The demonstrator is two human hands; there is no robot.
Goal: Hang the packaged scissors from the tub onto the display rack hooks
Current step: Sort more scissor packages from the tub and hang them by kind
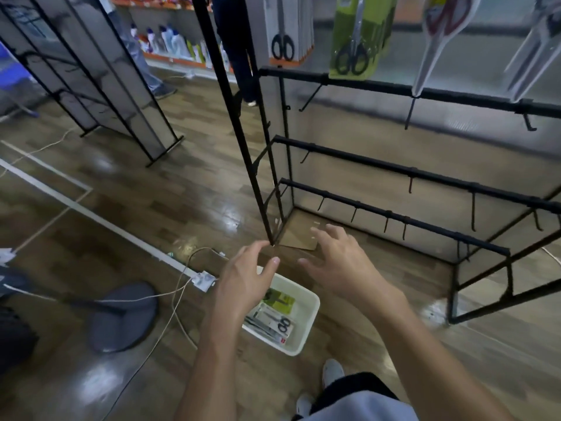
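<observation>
Below the fingers of the left hand sat a tub of smooth white plastic, holding packaged scissors — glossy film over printed card. Beyond the fingertips rose the display rack — matt black metal bars. The floor looked like wood planks, polished and shiny.

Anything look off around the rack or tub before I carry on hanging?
Two things. Cables trail loose across the floor left of the tub, a likely trip risk. A flat cardboard piece lies at the rack's foot. The packs in the tub sit in a loose, uneven pile.
</observation>
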